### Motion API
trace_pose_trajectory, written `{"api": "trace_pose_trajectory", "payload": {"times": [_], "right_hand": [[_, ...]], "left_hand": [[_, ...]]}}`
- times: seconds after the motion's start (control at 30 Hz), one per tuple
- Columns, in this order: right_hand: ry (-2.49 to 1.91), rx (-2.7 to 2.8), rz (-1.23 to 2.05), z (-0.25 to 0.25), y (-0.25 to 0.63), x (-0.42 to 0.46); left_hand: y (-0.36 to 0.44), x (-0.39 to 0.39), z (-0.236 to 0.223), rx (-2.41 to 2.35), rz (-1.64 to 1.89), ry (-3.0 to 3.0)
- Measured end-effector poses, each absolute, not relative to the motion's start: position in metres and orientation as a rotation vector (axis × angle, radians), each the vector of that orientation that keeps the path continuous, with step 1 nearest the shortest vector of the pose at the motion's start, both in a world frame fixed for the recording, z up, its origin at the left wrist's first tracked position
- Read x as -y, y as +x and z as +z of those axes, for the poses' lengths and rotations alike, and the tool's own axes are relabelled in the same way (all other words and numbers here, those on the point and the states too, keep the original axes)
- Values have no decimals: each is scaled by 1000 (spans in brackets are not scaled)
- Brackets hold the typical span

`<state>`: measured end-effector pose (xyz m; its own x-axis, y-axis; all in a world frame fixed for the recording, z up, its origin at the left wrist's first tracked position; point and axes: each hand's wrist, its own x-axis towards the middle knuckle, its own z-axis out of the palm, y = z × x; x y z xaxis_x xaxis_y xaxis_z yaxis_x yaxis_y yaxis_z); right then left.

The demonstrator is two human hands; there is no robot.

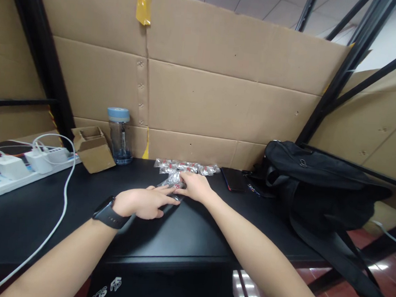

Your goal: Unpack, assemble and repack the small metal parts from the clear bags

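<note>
Several small clear plastic packets with red bits (pixel 186 167) lie in a row at the back of the black table (pixel 24 217). One more clear packet (pixel 173 179) lies just in front of them. My right hand (pixel 195 187) rests on that packet with its fingers curled and pinching it. My left hand (pixel 142 202), with a black smartwatch on the wrist, lies flat beside it with its fingers stretched out, the tips touching the packet's near edge.
A black backpack (pixel 318 185) fills the table's right end, with a dark phone (pixel 233 179) beside it. A water bottle (pixel 120 135), a small cardboard box (pixel 93 149) and a white power strip with chargers and a cable (pixel 28 165) stand at the left. Cardboard walls close the back.
</note>
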<state>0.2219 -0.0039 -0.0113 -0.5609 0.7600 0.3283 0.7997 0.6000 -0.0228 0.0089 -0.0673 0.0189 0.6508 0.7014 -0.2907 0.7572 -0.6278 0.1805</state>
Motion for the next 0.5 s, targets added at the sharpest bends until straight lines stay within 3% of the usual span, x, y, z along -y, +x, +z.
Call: {"api": "trace_pose_trajectory", "payload": {"times": [0.3,0.5], "right_hand": [[-1058,2593,92,-15,225,1],[-1265,2391,49,-28,212,1]], "left_hand": [[-7,56,22,-1375,-255,2577],[-8,58,23,-1218,-250,2596]]}}
